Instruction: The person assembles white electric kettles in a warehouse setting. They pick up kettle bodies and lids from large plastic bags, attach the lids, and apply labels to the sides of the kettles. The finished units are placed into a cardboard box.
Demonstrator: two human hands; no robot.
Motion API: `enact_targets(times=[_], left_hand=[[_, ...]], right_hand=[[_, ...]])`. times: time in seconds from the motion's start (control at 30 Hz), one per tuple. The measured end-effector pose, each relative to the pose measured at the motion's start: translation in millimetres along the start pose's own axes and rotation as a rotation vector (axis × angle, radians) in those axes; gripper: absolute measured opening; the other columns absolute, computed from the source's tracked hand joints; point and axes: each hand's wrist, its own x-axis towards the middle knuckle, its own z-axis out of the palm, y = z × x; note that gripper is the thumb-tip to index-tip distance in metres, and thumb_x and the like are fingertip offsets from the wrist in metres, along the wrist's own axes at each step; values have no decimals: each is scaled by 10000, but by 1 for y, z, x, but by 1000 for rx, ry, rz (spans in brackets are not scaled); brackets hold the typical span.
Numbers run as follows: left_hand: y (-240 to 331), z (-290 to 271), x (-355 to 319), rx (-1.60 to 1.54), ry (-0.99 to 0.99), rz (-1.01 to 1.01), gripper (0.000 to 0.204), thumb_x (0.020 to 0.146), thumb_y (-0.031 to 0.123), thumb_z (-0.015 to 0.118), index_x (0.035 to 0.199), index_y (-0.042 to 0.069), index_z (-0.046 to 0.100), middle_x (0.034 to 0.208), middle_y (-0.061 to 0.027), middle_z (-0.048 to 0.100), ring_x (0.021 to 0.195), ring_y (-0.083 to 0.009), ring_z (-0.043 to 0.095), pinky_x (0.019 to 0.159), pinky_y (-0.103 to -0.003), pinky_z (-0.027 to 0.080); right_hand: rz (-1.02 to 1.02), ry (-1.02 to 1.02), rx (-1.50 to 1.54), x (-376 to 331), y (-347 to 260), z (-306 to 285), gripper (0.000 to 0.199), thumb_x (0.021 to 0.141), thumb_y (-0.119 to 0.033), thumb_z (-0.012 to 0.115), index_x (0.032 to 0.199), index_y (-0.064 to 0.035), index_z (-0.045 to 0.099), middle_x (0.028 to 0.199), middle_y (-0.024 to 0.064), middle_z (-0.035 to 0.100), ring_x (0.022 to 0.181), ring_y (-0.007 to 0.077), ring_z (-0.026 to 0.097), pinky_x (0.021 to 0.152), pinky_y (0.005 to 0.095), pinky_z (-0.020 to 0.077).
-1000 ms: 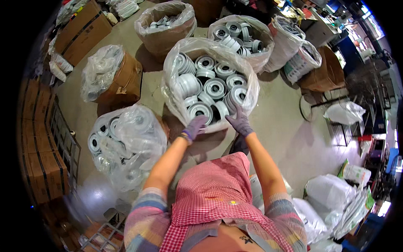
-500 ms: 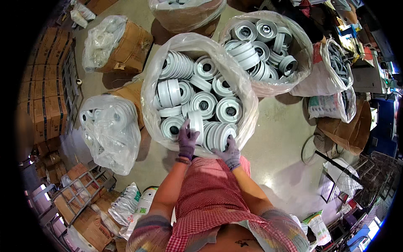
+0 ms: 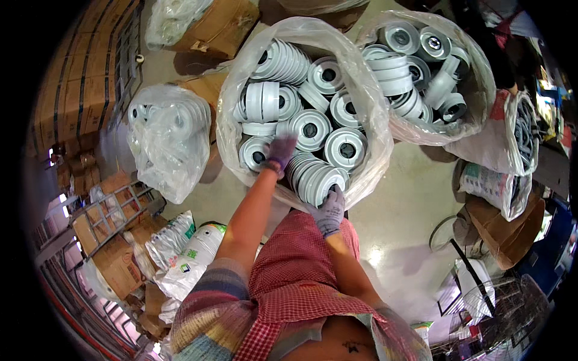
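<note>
Nearest the camera, the person wears a red-and-white checked apron (image 3: 301, 283) over a striped sleeve, both forearms reaching forward.

The right hand (image 3: 330, 210), in a grey knit glove, rests at the near rim of a large clear plastic bag (image 3: 361, 108). Its fingers curl over the edge of a row of grey-white round plastic spools (image 3: 316, 174) standing on edge; the grip appears partly closed on the nearest spool, though whether it is actually clamped cannot be told.

The left hand (image 3: 280, 153), in a purple-grey glove, lies further into the same bag, palm down, fingers spread narrow over the spools. It touches the top of a spool lying face up (image 3: 256, 153) just to its left. Whether it holds anything cannot be told.

The spools fill the bag, some stacked on edge, others flat with their dark centre holes showing.

Beyond and to the right stands a second clear bag of the same spools (image 3: 421, 66), touching the first. To the left, well apart from the hands, sits a smaller closed clear bag (image 3: 168, 138) holding similar spools. Brown cardboard cartons (image 3: 78, 78) stand at far left on the pale concrete floor (image 3: 403, 198).
</note>
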Motion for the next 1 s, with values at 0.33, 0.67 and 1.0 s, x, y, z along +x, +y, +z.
enact_targets(times=[0.33, 0.67, 1.0], left_hand=[[-18, 282, -5, -1459, 127, -21, 728, 969, 272, 527, 1554, 96, 130, 1535, -136, 344, 1415, -237, 325, 1158, -350, 299], [-18, 248, -57, -1224, -127, -172, 557, 994, 299, 477, 1508, 142, 333, 1506, -131, 405, 1357, -277, 419, 1139, -388, 338], [8, 180, -73, -1750, 541, -326, 350, 1013, 207, 485, 1334, 73, 524, 1118, -82, 648, 1027, -188, 609, 902, -289, 483]], right_hand=[[-5, -84, -72, -7, -1, 1, 851, 571, -440, 878, 1171, 12, 477, 1420, 248, 409, 1275, 439, 412, 1087, 493, 345], [-319, -117, -55, -5, -69, -12, 701, 599, -337, 865, 1095, 3, 506, 1370, 286, 440, 1187, 494, 436, 1015, 562, 375], [-301, -268, -78, 87, -125, -86, 914, 633, -317, 859, 1343, 66, 430, 1172, 226, 587, 997, 308, 604, 881, 416, 491]])
